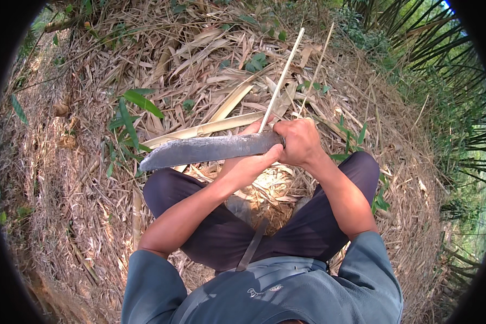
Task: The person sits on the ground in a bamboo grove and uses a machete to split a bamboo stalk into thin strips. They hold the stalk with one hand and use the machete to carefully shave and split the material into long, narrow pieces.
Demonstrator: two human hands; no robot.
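Observation:
My right hand (301, 141) is closed around the handle end of a machete (202, 150). The machete's broad, dull grey blade points left, across and above my other wrist. My left hand (248, 166) is closed beneath the blade, with its thumb lying up by the blade's base next to my right fist. A thin, pale bamboo strip (283, 78) rises away from me out of the left hand, meeting the far side of the blade; the blade and hand hide its lower end. Both hands come together above the gap between my bent knees.
Dry leaves and stalks (200, 70) cover the ground. Wider split bamboo pieces (213, 126) lie just past the blade, and another thin strip (317, 69) leans to the right. Green leafy shoots (129, 121) stand at left; dense fronds (432, 43) fill the far right.

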